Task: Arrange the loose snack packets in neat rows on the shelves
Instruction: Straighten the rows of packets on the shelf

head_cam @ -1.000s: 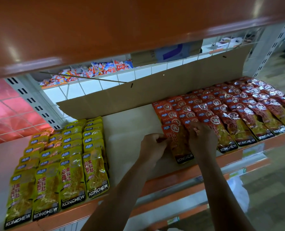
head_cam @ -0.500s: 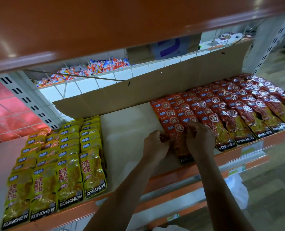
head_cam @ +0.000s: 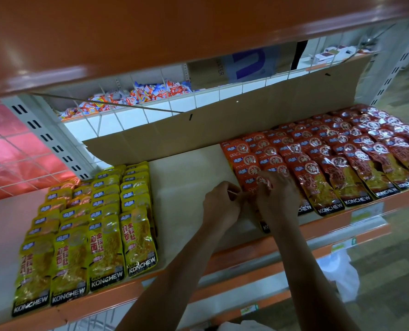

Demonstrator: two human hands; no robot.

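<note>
Long brown cardboard sheet (head_cam: pixel 222 130) stands tilted along the back. White wire grid (head_cam: pixel 222 94) just behind and above the sheet. Thin rod (head_cam: pixel 108 105) slants across the grid, ending at the sheet's upper left. Slotted grey post (head_cam: pixel 45 137) left of the sheet, pink-red panel (head_cam: pixel 12 144) further left. Second slotted post (head_cam: pixel 389 75) off the sheet's right end. Brown box with blue mark (head_cam: pixel 244 65) behind and above the sheet. White plastic bag (head_cam: pixel 342 275) far below the sheet, to the right, on greenish floor (head_cam: pixel 394 271).
</note>
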